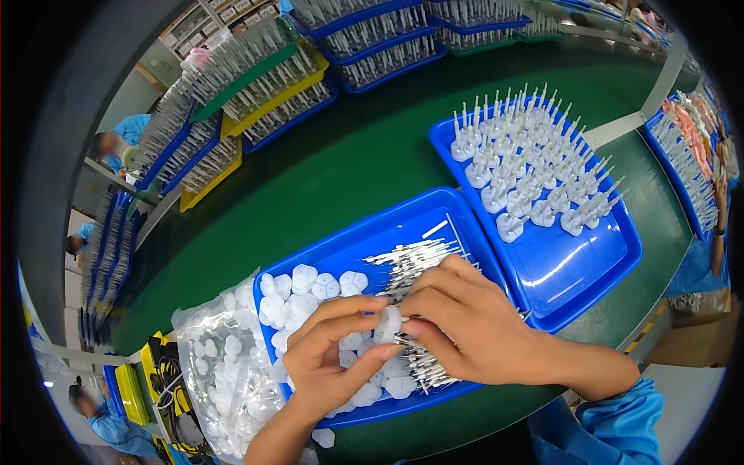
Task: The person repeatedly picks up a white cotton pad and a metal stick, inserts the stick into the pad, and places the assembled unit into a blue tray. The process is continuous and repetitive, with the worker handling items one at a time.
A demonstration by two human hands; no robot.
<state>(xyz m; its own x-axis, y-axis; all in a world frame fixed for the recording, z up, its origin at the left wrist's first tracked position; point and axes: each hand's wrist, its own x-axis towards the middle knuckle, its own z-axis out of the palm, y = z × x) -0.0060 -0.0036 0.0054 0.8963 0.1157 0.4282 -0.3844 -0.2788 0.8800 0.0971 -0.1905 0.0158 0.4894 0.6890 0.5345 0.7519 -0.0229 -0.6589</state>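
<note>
So we're at a big green work table [341,155], and it's loaded with trays. Stacks of blue and yellow trays [232,116] full of upright pins run along the far edge, and more sit off to the right. Closer in, the right blue tray [589,263] holds the finished pieces [535,163]: white round bases, each with a thin pin standing straight up. About a third of that tray is bare at the near end.

Right under our hands is the near blue tray [364,240], with loose white caps [310,291] on its left side and a heap of metal pins [411,260] lying flat on the right. A clear bag of more caps [221,364] sits just left of it.

Our left hand [329,353] is pinched shut on one white cap [387,324], held over the middle of the near tray. Our right hand [465,329] is closed on a pin [408,339] right at the cap, fingertips of both hands nearly touching.

Looks like we're mid-insert, pushing the pin into the cap. The pin's long axis runs roughly left-right, tip pointing left at the cap, though our fingers hide most of it. Next bit probably needs the tip lined up with the cap's hole, pushed square, then stood upright beside the others.
</note>
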